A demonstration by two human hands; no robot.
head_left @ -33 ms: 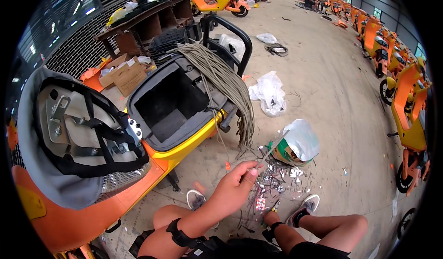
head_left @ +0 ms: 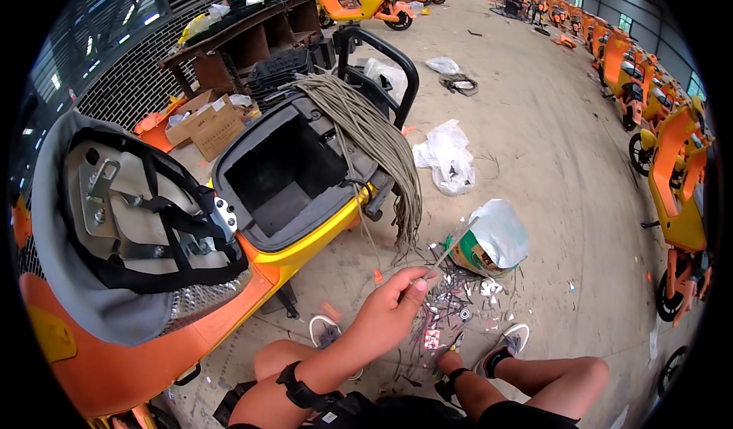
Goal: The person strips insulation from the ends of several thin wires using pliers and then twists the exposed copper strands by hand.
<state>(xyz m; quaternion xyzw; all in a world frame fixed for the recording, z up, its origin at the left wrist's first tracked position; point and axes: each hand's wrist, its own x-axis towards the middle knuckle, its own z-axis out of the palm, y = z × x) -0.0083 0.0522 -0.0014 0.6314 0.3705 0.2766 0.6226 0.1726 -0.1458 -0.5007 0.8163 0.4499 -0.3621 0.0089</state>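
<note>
- Two hands, apart: the left hand (head_left: 392,307) pinches a thin grey strip (head_left: 456,242) before a green container (head_left: 475,255); the right hand's (head_left: 450,362) grip is unclear.
- Silvery film (head_left: 502,233) tops that container, contents hidden.
- Scooter bin (head_left: 309,228): open, dark inside.
- Hands and strip match the earlier frame.

**A grey cable (head_left: 457,241) and a small hand tool (head_left: 456,342)**

The grey cable, slender and nearly straight, slants up and rightward, pinched near its lower end in the left hand (head_left: 392,307). The small hand tool, partly yellow, its kind unclear, sticks up from the right hand (head_left: 449,362).
</note>
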